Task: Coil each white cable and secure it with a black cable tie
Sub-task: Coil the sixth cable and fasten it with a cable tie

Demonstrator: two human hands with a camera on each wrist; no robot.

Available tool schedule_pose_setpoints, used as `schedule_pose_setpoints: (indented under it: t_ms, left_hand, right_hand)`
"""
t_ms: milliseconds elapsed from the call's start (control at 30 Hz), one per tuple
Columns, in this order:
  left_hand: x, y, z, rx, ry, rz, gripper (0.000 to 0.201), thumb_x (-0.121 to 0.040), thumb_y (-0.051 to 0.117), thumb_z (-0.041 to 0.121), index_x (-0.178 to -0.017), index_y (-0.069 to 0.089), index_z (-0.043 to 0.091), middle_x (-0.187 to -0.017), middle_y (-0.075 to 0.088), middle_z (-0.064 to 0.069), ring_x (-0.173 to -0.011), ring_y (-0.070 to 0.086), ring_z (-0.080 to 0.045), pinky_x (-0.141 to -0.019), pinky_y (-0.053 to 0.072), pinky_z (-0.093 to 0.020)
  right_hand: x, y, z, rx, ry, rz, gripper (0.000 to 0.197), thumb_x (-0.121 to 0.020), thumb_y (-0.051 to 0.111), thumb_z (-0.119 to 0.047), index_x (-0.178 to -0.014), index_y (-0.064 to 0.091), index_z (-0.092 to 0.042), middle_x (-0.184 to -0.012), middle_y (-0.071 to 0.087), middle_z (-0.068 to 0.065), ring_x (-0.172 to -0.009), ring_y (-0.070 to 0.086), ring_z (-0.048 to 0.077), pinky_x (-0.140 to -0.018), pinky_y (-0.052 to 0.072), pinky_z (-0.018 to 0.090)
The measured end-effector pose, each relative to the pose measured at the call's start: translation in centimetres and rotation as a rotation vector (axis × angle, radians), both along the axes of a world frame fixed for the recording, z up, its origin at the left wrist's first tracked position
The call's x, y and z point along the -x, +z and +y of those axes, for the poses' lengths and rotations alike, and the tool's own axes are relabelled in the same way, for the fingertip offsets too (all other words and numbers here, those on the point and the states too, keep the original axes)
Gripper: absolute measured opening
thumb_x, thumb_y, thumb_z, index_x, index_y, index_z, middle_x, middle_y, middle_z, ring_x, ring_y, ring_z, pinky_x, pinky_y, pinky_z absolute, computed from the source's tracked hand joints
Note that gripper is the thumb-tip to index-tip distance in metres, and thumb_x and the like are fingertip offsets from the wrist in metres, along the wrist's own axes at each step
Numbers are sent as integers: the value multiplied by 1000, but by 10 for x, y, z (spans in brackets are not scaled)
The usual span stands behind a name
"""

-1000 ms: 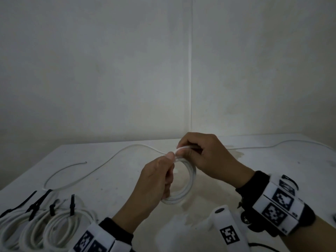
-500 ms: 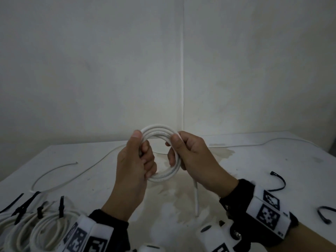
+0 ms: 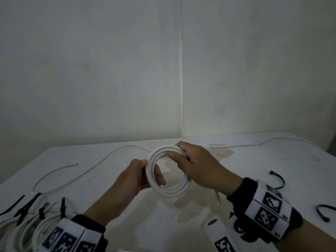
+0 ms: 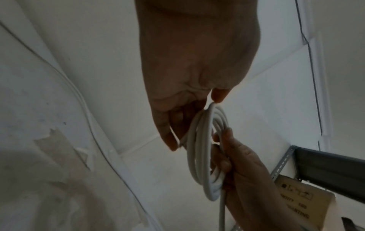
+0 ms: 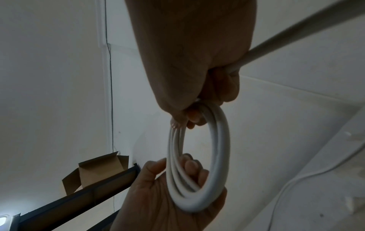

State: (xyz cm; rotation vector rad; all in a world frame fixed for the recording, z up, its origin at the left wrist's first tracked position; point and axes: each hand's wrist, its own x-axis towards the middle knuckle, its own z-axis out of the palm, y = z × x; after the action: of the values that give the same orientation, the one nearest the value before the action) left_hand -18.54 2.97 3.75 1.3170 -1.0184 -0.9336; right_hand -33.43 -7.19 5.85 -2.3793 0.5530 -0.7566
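A white cable wound into a ring-shaped coil (image 3: 171,192) is held upright above the table between both hands. My left hand (image 3: 152,171) pinches the coil's left side between thumb and fingers. My right hand (image 3: 179,151) is curled round the upper right side, thumb on the front. The cable's free tail (image 3: 217,196) hangs below the right hand. The left wrist view shows the coil (image 4: 205,156) edge-on under my left hand (image 4: 195,120). In the right wrist view the coil (image 5: 221,148) hangs from my right hand (image 5: 195,112), and the tail (image 5: 296,31) runs off up right.
Several coiled cables bound with black ties (image 3: 32,220) lie at the table's (image 3: 254,160) front left. A loose white cable (image 3: 72,171) snakes across the back. Two loose black cable ties (image 3: 278,180) (image 3: 323,213) lie at the right. A wall stands behind.
The coil, low over the table a second ago with the last loop being wound, has been lifted and turned upright. Both hands now hold opposite sides and the tail hangs free.
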Motion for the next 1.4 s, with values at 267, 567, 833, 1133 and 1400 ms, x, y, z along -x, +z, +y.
schedule_pose_setpoints:
  t_ms: [267, 567, 833, 1133, 1400]
  left_hand:
    - [19, 25, -6, -57, -44, 29, 54, -83, 36, 56, -55, 48, 11, -46, 36, -1, -38, 37, -15, -53, 44, -29]
    - [37, 22, -8, 45, 183, 230, 45, -92, 41, 39, -54, 32, 16, -42, 20, 6, -33, 17, -8, -36, 23, -21]
    - [27, 17, -8, 82, 6, 315, 53, -93, 30, 37, -49, 45, 11, -40, 30, 1, -33, 32, -12, -45, 44, -25]
    - [35, 31, -11, -92, 119, 13, 50, -95, 38, 35, -51, 44, 11, -40, 28, 4, -33, 26, -10, -36, 31, -18]
    - [42, 29, -11, 35, 261, 170, 47, -94, 43, 32, -51, 39, 12, -40, 25, 5, -32, 20, -8, -33, 21, -17]
  right_hand:
    - [-3, 20, -3, 102, 96, 168, 29, -94, 45, -36, -66, 40, -30, -62, 46, -9, -54, 42, 6, -56, 33, 23]
    - [-1, 11, -5, -112, 155, -127, 36, -91, 41, -40, -67, 58, -17, -54, 52, -10, -49, 41, 7, -52, 35, 18]
    - [-3, 9, -4, 102, 43, -150, 26, -91, 36, -41, -72, 49, -28, -53, 45, -10, -49, 42, 7, -52, 33, 18]
    - [-8, 10, -6, 431, 59, 56, 64, -81, 12, -56, -86, 57, -10, -62, 50, -1, -53, 40, 17, -55, 34, 32]
    - [4, 10, -16, 170, 111, -135, 37, -94, 34, -33, -98, 62, -9, -81, 57, -6, -75, 53, 5, -69, 41, 18]
